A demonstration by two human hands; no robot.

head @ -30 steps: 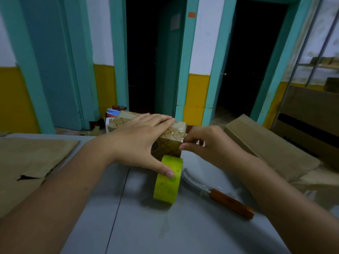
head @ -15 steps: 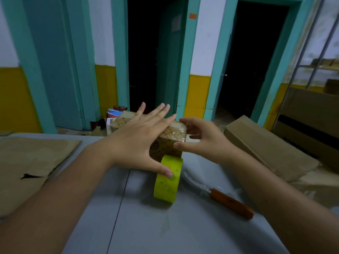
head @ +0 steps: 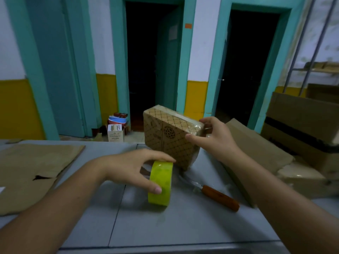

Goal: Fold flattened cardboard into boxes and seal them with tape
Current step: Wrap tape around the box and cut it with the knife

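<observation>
A small patterned cardboard box (head: 168,136) stands tilted on edge on the grey table (head: 165,226), its taped top edge glossy. My right hand (head: 214,138) grips the box's upper right corner, thumb on the near face and fingers behind. A yellow-green tape roll (head: 161,184) stands upright on its rim just in front of the box. My left hand (head: 135,169) holds that roll from the left, thumb on its near rim and fingers over its top.
A knife with an orange-brown wooden handle (head: 218,197) lies right of the roll. Flattened cardboard (head: 31,171) covers the table's left side. Stacked cardboard sheets (head: 256,149) and large boxes (head: 302,125) sit at the right. Small containers (head: 117,125) stand on the floor beyond.
My left hand left the box top and dropped onto the tape roll. My right hand tipped the box up onto its edge, gripping its corner.
</observation>
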